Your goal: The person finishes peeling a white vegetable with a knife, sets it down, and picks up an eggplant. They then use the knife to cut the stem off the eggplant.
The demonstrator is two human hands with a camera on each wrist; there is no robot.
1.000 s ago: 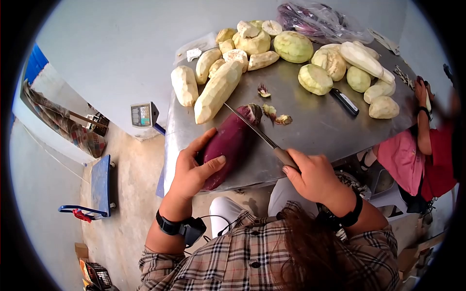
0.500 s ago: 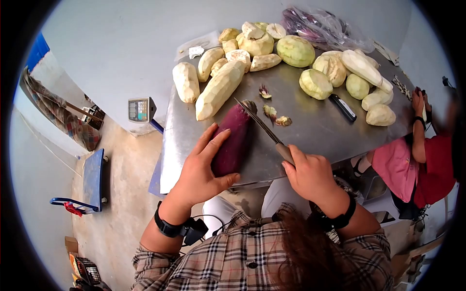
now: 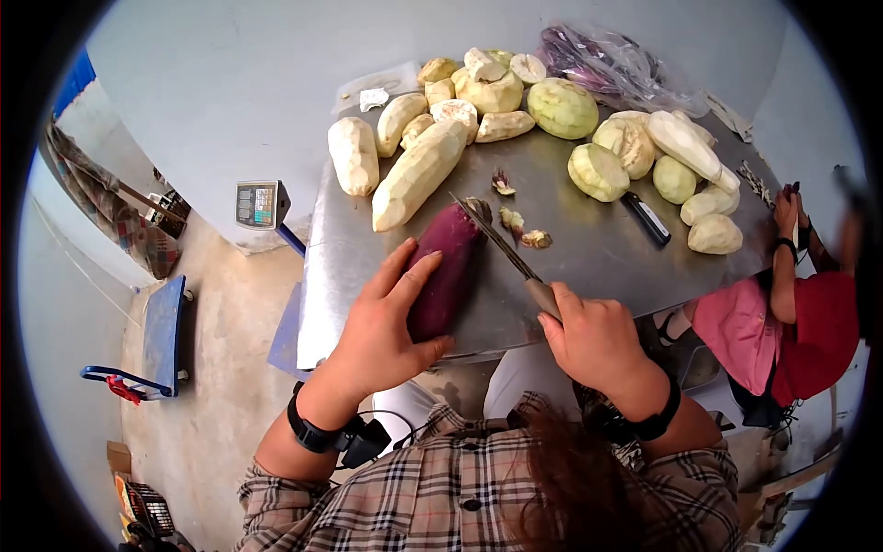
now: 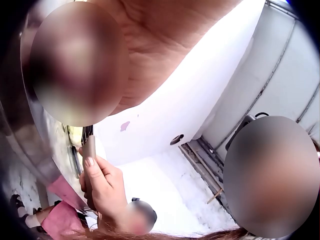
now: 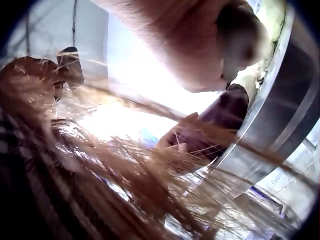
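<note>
A purple eggplant [image 3: 449,281] lies on the metal table in front of me, its stem end pointing away. My left hand [image 3: 382,322] holds its near part, fingers along the left side and thumb at the near end. My right hand [image 3: 596,339] grips a knife [image 3: 543,298] by its grey-brown handle. The blade crosses the eggplant's stem end, tip toward the upper left. In the right wrist view, left-hand fingers [image 5: 175,142] show against the eggplant [image 5: 225,115]. Cut stem pieces [image 3: 512,221] sit just right of the blade.
Peeled eggplants [image 3: 421,175] stand at the table's back left, several more [image 3: 598,172] at the right. A black-handled tool [image 3: 647,219] lies near them. Behind is a plastic bag [image 3: 625,74] of purple eggplants. Another person [image 3: 814,331] sits at right. A scale [image 3: 258,204] and blue trolley [image 3: 164,336] are left.
My left hand has shifted its hold, its thumb moving off the eggplant's top to the near end. The knife's blade has come over the stem end. The eggplant has turned slightly more upright in view.
</note>
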